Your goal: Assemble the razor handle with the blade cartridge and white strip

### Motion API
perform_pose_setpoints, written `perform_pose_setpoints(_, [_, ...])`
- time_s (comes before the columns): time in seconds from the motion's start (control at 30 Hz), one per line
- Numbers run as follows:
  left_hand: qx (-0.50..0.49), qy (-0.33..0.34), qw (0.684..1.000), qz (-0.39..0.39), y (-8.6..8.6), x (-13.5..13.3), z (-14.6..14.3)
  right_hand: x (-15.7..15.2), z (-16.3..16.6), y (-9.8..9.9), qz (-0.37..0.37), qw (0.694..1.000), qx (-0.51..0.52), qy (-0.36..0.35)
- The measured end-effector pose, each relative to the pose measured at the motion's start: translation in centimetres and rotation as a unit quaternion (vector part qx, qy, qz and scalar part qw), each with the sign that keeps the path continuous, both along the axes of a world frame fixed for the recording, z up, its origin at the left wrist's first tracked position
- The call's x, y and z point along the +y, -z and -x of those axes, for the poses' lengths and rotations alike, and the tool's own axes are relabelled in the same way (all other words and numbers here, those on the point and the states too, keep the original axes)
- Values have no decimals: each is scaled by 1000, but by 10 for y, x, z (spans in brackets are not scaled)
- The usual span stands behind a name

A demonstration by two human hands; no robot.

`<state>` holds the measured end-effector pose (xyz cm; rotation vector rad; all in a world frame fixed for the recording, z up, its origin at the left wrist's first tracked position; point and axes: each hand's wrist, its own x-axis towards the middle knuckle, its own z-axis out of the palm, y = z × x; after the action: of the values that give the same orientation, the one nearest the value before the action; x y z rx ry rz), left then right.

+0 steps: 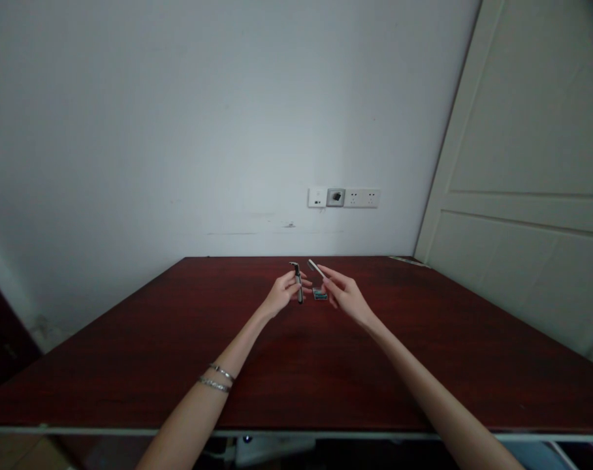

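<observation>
My left hand is closed around the handle of a razor, held nearly upright with its head at the top. Between the fingertips of my right hand is a slim white brush that looks like a toothbrush, its head tilted up and to the left towards the razor. A small gap separates the two. Low between my hands, a small flat green-and-white packet lies on the dark red table. My right fingers partly cover its right side.
Beyond the table's far edge stands a white wall with a row of sockets. A pale panelled door borders the right side. A thin light strip lies at the far right corner. Under the front edge are white objects.
</observation>
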<state>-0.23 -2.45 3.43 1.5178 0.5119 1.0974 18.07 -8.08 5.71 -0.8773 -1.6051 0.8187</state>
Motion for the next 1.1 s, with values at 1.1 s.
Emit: perform_pose_setpoints(1.1, [74,-74,994,34,-6,-9,-1,36,-19,-24,-89,986,-143,-1])
